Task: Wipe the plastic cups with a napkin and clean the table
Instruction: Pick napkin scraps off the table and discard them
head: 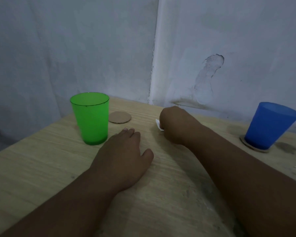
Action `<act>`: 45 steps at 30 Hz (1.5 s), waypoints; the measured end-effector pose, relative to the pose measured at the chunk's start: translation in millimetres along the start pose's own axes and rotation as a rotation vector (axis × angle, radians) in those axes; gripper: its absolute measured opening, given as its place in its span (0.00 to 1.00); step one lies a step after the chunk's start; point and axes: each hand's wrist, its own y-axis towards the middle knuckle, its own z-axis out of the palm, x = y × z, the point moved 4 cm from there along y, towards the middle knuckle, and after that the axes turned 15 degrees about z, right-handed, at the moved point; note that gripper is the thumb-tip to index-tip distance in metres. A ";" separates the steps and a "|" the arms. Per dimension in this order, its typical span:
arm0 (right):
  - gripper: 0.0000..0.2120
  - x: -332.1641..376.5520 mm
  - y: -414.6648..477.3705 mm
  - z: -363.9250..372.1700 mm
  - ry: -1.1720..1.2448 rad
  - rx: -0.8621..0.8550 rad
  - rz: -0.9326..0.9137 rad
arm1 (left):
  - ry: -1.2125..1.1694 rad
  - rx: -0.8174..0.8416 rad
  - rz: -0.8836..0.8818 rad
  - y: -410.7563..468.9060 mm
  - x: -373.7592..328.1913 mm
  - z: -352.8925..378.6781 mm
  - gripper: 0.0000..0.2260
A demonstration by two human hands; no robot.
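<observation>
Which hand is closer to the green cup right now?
Left. The left hand lies flat on the table, just right of the base of the green cup. The right hand, curled round a napkin, sits farther right.

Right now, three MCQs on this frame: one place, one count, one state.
1. The blue cup stands: A on a coaster; B on bare wood; C on a plate.
2. Cups on the table: A one; B two; C three.
3. The right hand: A lies flat; B grips a white napkin; C holds a cup.
A: the coaster shows under its base. B: only the blue cup and a green cup show. B: the napkin pokes from curled fingers.
</observation>
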 end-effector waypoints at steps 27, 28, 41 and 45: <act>0.11 4.0 -3.9 6.6 0.133 0.076 -0.239 | -0.022 -0.017 -0.051 -0.4 -0.5 0.2 0.29; 0.10 1.2 -4.2 4.9 0.149 0.101 -0.269 | -0.022 -0.016 -0.050 -0.5 -0.6 0.2 0.29; 0.15 -15.5 36.0 18.5 0.205 0.008 0.083 | -0.011 -0.017 -0.046 -1.1 0.5 0.3 0.30; 0.16 3.7 38.8 21.5 0.152 0.045 0.032 | -0.009 -0.016 -0.047 0.2 0.1 0.9 0.29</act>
